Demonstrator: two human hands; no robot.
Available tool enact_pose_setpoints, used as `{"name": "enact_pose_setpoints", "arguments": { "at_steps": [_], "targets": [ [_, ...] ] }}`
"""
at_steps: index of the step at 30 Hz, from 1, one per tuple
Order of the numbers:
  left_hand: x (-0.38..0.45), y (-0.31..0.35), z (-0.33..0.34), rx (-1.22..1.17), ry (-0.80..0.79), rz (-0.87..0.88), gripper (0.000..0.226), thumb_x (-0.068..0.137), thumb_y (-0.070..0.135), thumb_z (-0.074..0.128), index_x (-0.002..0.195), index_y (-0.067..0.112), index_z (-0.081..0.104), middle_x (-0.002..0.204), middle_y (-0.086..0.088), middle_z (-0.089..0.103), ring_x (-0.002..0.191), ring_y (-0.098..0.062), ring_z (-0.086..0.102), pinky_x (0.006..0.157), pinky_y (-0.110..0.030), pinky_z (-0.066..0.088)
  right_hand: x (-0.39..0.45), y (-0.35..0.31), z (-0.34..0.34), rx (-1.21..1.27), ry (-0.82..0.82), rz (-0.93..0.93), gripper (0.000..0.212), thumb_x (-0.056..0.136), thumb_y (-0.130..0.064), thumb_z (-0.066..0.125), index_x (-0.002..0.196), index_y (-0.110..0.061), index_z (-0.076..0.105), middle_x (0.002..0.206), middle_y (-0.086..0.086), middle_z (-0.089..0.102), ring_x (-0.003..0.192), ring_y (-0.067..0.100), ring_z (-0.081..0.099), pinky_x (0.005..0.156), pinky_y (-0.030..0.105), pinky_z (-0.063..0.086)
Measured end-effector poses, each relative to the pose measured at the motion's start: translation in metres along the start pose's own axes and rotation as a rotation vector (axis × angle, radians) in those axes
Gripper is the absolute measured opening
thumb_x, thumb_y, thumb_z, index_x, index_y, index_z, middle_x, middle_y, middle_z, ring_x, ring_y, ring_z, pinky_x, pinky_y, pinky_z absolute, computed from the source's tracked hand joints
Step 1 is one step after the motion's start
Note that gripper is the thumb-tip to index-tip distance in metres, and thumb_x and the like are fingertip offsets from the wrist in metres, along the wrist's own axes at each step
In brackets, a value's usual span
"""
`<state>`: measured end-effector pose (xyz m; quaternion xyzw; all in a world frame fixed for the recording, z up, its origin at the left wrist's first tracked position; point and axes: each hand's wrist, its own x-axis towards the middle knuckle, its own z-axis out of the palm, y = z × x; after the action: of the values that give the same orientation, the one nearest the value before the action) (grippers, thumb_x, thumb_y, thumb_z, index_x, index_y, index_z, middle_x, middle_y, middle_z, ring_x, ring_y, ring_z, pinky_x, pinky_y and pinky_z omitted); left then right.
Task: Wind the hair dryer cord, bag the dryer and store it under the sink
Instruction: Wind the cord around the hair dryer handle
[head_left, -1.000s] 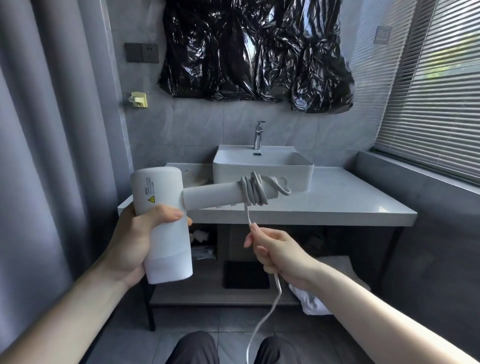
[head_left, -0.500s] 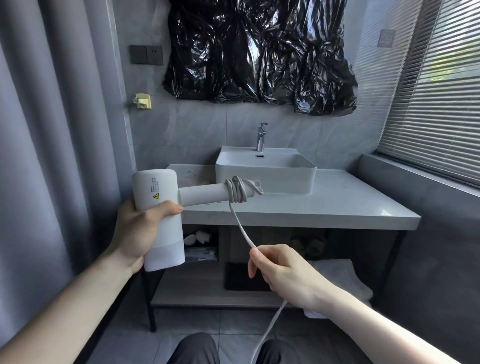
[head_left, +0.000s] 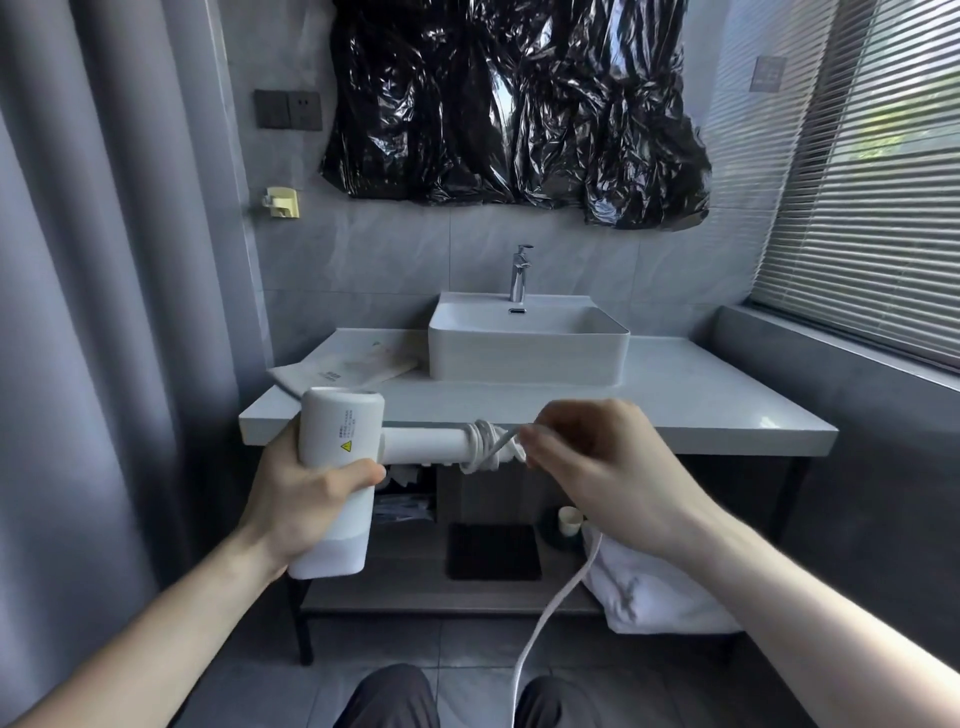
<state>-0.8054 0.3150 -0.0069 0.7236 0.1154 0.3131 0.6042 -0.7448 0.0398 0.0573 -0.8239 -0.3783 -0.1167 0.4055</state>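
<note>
White hair dryer (head_left: 340, 467) held at centre frame, cord (head_left: 485, 447) partly wound on its handle.

Head view: the left hand (head_left: 306, 493) is closed around the dryer's barrel, handle pointing right, with several cord loops near the handle's end. The right hand (head_left: 597, 467) pinches the cord just beside those loops, fingers curled; the loose cord hangs down from that hand to the bottom edge. Behind, a white basin (head_left: 527, 343) sits empty on the grey counter (head_left: 701, 400), a flat pale bag (head_left: 348, 366) lying left of it. The open shelf (head_left: 415, 587) below holds a black mat (head_left: 493, 551), a small cup (head_left: 569, 519) and a white cloth bundle (head_left: 649, 597). Black plastic sheet (head_left: 514, 104) covers the upper wall.
</note>
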Motion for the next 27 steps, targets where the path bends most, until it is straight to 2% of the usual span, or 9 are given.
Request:
{"name": "enact_pose_setpoints", "arguments": {
  "at_steps": [3,8,11,15,18,21,23,25,27],
  "targets": [
    [-0.012,0.0,0.003,0.052,-0.058,0.025,0.044,0.054,0.017,0.085,0.094,0.013,0.066,0.067,0.011,0.074,0.057,-0.003,0.064,0.059,-0.033,0.052,0.014,0.004,-0.003,0.024,0.057,0.03,0.038,0.102,-0.031,0.065,0.072,-0.007,0.068,0.047,-0.009,0.042,0.046,0.005,0.034,0.048,0.016,0.028],
    [-0.021,0.005,-0.002,0.099,-0.18,0.064,0.056,0.047,0.034,0.087,0.093,0.01,0.067,0.071,0.002,0.072,0.064,-0.009,0.066,0.061,-0.031,0.052,0.039,0.02,-0.006,0.037,0.153,0.05,0.036,0.101,-0.032,0.067,0.071,-0.013,0.073,0.05,-0.008,0.047,0.046,0.006,0.036,0.047,0.017,0.029],
    [-0.022,0.01,-0.005,0.079,-0.23,0.085,0.049,0.053,0.027,0.089,0.092,0.007,0.068,0.076,-0.011,0.071,0.067,-0.014,0.067,0.063,-0.034,0.053,0.05,0.029,-0.006,0.036,0.158,0.077,0.032,0.099,-0.034,0.069,0.073,-0.017,0.076,0.054,-0.005,0.057,0.048,0.004,0.043,0.049,0.016,0.035],
    [-0.026,0.014,-0.008,0.016,-0.312,0.055,0.05,0.053,0.028,0.087,0.092,0.0,0.07,0.076,-0.013,0.072,0.069,-0.02,0.067,0.063,-0.032,0.053,0.06,0.045,-0.004,0.076,0.081,0.144,0.03,0.098,-0.038,0.072,0.077,-0.018,0.079,0.049,-0.014,0.053,0.047,0.001,0.042,0.048,0.012,0.033],
    [-0.029,0.018,-0.009,-0.067,-0.322,0.005,0.06,0.049,0.031,0.085,0.093,-0.007,0.07,0.086,-0.031,0.072,0.072,-0.025,0.069,0.062,-0.034,0.055,0.064,0.057,0.001,0.179,-0.008,0.199,0.035,0.099,-0.04,0.071,0.08,-0.012,0.079,0.06,-0.003,0.043,0.05,0.01,0.033,0.046,0.018,0.028],
    [-0.03,0.023,-0.009,-0.156,-0.345,-0.059,0.061,0.046,0.03,0.083,0.094,-0.006,0.071,0.083,-0.027,0.074,0.07,-0.027,0.071,0.058,-0.034,0.056,0.063,0.064,0.007,0.338,-0.118,0.254,0.036,0.102,-0.036,0.068,0.077,-0.012,0.076,0.056,-0.004,0.039,0.05,0.01,0.028,0.047,0.021,0.024],
    [-0.029,0.025,-0.01,-0.221,-0.368,-0.119,0.058,0.048,0.029,0.081,0.095,-0.004,0.072,0.084,-0.026,0.072,0.068,-0.03,0.069,0.058,-0.037,0.055,0.059,0.067,0.014,0.471,-0.173,0.271,0.035,0.102,-0.036,0.069,0.075,-0.015,0.073,0.058,-0.005,0.045,0.054,0.011,0.036,0.052,0.024,0.028],
    [-0.028,0.027,-0.01,-0.297,-0.382,-0.182,0.051,0.05,0.027,0.08,0.094,0.001,0.074,0.085,-0.025,0.07,0.064,-0.03,0.066,0.058,-0.037,0.054,0.05,0.07,0.022,0.583,-0.233,0.235,0.028,0.096,-0.033,0.074,0.074,-0.014,0.069,0.07,0.008,0.052,0.065,0.019,0.042,0.059,0.03,0.032],
    [-0.026,0.03,-0.01,-0.349,-0.378,-0.212,0.047,0.051,0.027,0.079,0.092,0.005,0.075,0.084,-0.024,0.069,0.061,-0.03,0.065,0.055,-0.037,0.055,0.042,0.069,0.028,0.578,-0.242,0.217,0.012,0.086,-0.02,0.065,0.076,-0.014,0.065,0.069,0.01,0.046,0.064,0.021,0.036,0.057,0.026,0.028]
  ]
}}
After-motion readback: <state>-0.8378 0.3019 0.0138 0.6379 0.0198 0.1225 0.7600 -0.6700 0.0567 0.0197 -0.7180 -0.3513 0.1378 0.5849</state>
